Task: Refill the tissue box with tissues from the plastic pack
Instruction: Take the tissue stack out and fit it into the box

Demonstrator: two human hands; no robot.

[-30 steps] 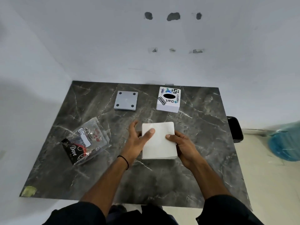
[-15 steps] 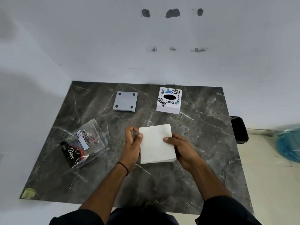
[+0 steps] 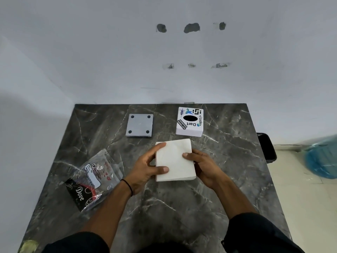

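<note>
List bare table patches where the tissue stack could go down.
Free: the near strip of table between the forearms; the right side beyond the right hand; the far-left corner beside the grey plate. Crowded: the left, with the plastic pack, and around the tissue box.

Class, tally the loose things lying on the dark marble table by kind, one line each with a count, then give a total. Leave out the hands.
Tissue stack: 1
Tissue box: 1
Grey square plate: 1
Plastic pack: 1
Total: 4
</note>
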